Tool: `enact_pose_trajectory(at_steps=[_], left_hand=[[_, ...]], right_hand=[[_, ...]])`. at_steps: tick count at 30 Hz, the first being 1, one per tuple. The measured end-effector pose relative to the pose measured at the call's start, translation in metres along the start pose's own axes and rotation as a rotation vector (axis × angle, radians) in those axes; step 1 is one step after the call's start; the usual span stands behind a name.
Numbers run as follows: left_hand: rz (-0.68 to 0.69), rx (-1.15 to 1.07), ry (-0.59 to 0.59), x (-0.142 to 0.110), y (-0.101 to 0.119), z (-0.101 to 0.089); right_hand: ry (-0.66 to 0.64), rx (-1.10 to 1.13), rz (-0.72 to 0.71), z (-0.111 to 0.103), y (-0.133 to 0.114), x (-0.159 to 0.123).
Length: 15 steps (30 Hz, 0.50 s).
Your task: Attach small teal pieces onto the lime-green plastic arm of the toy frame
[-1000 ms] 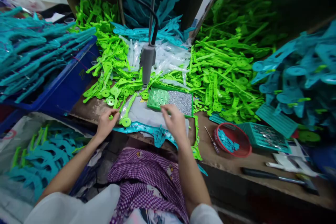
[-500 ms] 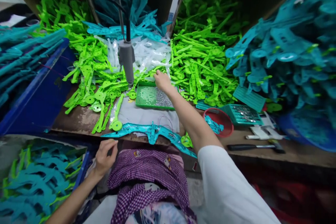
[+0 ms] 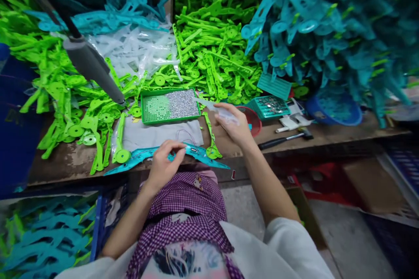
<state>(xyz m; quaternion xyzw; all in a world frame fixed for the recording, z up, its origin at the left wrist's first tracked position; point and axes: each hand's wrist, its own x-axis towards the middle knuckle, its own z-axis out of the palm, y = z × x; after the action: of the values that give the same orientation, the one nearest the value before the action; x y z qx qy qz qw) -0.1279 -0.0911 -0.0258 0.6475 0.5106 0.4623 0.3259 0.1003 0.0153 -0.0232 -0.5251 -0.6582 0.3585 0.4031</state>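
Note:
My right hand [image 3: 234, 124] is closed around a translucent white plastic part [image 3: 227, 117], whose narrow end points left toward the screw tray. Over the middle of a teal bow-shaped plastic shell [image 3: 137, 155] is my left hand [image 3: 166, 161], thumb and fingertips pinched together; what is between them, if anything, is hidden. The shell lies at the table's front edge with thin wires [image 3: 185, 135] beside it. Behind it sits a green perforated tray [image 3: 156, 120], its right half full of small silver screws [image 3: 181, 103]. A lime green arm piece [image 3: 211, 137] lies near my right hand.
A grey electric screwdriver [image 3: 93, 67] hangs at the left. Lime green parts [image 3: 212, 52], clear bagged parts [image 3: 134, 48] and teal shells [image 3: 304, 22] are heaped behind. To the right are a red bowl [image 3: 253, 121], a hammer [image 3: 283, 138] and a blue basin [image 3: 337, 109].
My right hand has come back from behind the tray toward the right, now with the translucent part. My left hand has moved right and over the teal shell. The view has swung right.

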Motion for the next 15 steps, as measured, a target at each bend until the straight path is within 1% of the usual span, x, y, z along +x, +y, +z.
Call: enact_pose_trajectory(at_steps=[2, 4, 5, 7, 9, 11, 13, 15], left_hand=[[0.118, -0.025, -0.112, 0.033, 0.011, 0.019], [0.211, -0.008, -0.242, 0.056, 0.011, 0.04], [0.233, 0.017, -0.305, 0.062, 0.007, 0.049], [0.246, 0.104, -0.421, 0.066, -0.006, 0.064], [0.255, 0.24, -0.537, 0.06, -0.022, 0.073], [0.282, 0.4, -0.642, 0.051, -0.036, 0.077], [0.312, 0.537, -0.695, 0.042, -0.042, 0.079], [0.326, 0.625, -0.69, 0.037, -0.042, 0.082]], right_hand=[[-0.104, 0.163, 0.012, -0.01, 0.013, -0.026], [-0.149, 0.275, 0.023, -0.018, 0.027, -0.047], [-0.144, 0.307, 0.034, -0.021, 0.033, -0.057], [-0.089, 0.32, 0.055, -0.025, 0.046, -0.075], [-0.025, 0.217, 0.057, -0.027, 0.056, -0.09], [0.002, 0.021, 0.03, -0.025, 0.063, -0.1], [-0.039, -0.172, 0.007, -0.024, 0.068, -0.103], [-0.113, -0.29, 0.016, -0.025, 0.071, -0.103]])
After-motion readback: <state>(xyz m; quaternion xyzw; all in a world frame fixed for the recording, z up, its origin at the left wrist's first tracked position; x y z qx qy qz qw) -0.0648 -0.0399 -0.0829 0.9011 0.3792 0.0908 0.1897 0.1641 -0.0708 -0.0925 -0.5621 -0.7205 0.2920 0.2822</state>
